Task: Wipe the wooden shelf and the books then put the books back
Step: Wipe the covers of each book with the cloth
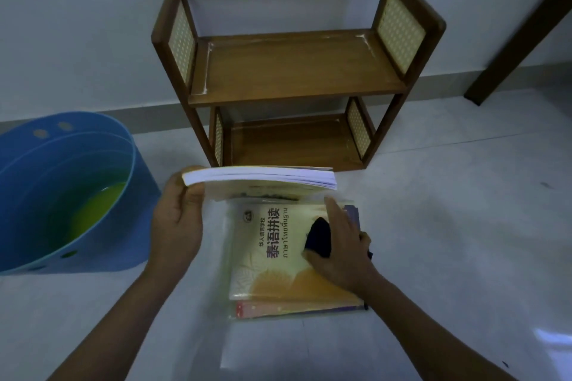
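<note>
The left hand (176,219) is gripping a lifted book (260,179) by its left end, its long axis running left to right, page edges facing the viewer. The right hand (340,247) is holding a dark cloth (318,238) against the top book of the stack (294,257) on the floor (448,226), its long axis pointing toward the shelf (294,71). A blue tub (62,195) is sitting at left.

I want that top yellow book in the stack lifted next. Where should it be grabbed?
Judging by its pose, take the yellow book by its left long edge, coming from the left. It lies flat on the stack, the right hand with the dark cloth covers its right side.
</note>
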### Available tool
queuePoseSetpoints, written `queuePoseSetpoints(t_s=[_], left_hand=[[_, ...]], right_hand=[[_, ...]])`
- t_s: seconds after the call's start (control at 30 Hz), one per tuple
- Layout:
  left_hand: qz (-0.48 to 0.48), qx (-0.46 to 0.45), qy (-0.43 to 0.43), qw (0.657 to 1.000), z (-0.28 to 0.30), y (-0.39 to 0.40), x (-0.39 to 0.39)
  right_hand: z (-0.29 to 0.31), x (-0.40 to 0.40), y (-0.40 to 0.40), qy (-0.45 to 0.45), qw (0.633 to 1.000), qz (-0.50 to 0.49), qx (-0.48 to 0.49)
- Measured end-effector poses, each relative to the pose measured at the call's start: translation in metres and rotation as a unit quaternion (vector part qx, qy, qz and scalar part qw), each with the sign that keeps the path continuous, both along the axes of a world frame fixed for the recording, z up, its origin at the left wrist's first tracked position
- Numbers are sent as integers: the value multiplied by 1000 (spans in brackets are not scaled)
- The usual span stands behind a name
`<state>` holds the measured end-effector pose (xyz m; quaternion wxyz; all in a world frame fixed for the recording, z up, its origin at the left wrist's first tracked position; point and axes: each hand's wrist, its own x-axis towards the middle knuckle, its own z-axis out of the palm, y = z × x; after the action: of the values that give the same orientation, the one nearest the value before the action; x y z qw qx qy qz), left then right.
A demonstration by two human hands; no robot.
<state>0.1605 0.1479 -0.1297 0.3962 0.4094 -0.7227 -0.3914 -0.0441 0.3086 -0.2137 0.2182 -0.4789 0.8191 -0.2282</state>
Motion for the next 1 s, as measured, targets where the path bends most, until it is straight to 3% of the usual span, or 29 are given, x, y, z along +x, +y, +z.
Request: queuePoseSetpoints(t_s=[0.07,0.13,0.27,0.43,0.6,0.7,0.77,0.87,1.0], left_hand=[[-8,10,20,1000,10,-5,1],[-17,8,27,999,21,-4,0],[-32,24,65,997,30,-3,-3],[-5,50,48,998,6,4,-4],[25,53,94,994,20,-5,-36],[-38,103,135,985,32,7,-81],[-100,125,129,979,31,24,-111],[-199,207,92,953,28,49,-163],[-238,314,7,919,7,68,-223]], right_hand=[[36,-5,-27,-161,981,-35,-104],[64,-12,-47,-246,959,-43,-138],[73,-25,-63,-210,967,-58,-131],[59,-25,-61,-204,973,-44,-94],[82,-35,-61,-275,943,-80,-168],[101,-62,-41,-264,932,-143,-203],[104,-89,-17,-206,942,-177,-195],[100,-132,27,-113,953,-239,-146],[77,-171,65,-90,947,-302,-65]])
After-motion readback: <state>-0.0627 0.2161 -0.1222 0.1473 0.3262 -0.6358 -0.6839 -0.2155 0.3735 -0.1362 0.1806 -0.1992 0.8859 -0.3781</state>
